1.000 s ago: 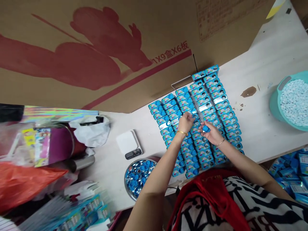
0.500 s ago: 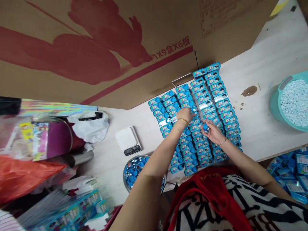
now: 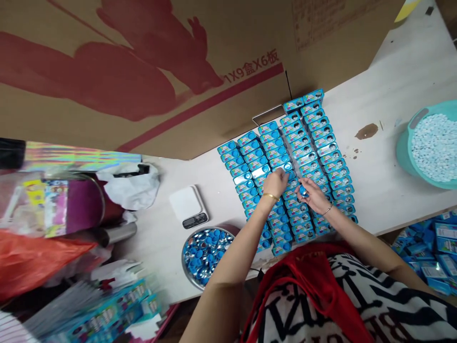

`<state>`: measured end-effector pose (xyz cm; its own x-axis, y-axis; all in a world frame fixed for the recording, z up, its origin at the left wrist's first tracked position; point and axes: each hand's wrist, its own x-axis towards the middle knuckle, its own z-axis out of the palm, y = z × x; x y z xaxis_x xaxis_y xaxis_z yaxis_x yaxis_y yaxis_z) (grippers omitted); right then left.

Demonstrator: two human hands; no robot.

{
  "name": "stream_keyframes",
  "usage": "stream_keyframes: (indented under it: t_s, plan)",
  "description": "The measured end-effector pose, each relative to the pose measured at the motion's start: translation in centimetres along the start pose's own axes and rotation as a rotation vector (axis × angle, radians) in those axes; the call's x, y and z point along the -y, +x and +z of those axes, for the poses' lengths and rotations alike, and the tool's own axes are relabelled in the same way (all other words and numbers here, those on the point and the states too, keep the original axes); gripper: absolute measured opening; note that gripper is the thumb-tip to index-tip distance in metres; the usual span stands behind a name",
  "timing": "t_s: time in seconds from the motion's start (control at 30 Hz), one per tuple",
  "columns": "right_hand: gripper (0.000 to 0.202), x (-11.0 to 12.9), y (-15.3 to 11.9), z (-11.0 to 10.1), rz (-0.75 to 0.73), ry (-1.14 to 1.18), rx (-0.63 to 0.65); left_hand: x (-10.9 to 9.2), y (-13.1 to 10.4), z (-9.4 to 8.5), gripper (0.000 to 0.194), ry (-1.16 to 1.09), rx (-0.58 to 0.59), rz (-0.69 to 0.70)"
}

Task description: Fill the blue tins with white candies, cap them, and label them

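Note:
Small blue boxes (image 3: 246,138) stand in several rows on the white table, their printed tops up. Round blue caps (image 3: 273,125) sit on boxes in the left rows; the right-hand boxes (image 3: 323,129) show dark round openings. My left hand (image 3: 275,185), with a gold bracelet, is over the third row, its fingers bent together. Whatever those fingertips pinch is hidden. Just to its right, my right hand (image 3: 312,194) is closed around loose blue caps with shiny silver parts. A steel bowl (image 3: 184,261) of similar caps sits left of my left forearm.
A large cardboard carton (image 3: 160,136) walls off the back. Left on the table is a small white scale (image 3: 185,202). A turquoise bucket (image 3: 405,152) of pale pellets stands at right, with more blue boxes (image 3: 428,252) below. Bags and packaging crowd the left side.
My left hand has drawn back slightly toward me and its fingers have curled in. My right hand stays beside it with the caps. The view has shifted slightly, exposing more of the bowl.

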<state>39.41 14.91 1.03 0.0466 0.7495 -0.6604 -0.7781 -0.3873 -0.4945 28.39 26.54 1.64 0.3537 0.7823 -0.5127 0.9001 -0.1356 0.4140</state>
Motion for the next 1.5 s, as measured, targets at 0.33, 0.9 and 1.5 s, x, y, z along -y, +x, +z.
stream_keyframes:
  t_s: [0.33,0.9,1.5]
  plan:
    - [0.037,0.8,-0.1,-1.1,0.076,0.009,0.118,-1.5,4.3,-1.0,0.043,0.473,0.274,-0.14]
    - [0.042,-1.8,-1.9,-0.3,0.036,-0.041,-0.079,0.0,-6.3,3.5,0.001,-0.532,0.1,0.303]
    - [0.044,-1.2,-1.7,-1.3,-0.024,-0.048,-0.094,-0.4,-5.3,2.4,0.007,-0.355,-0.067,0.312]
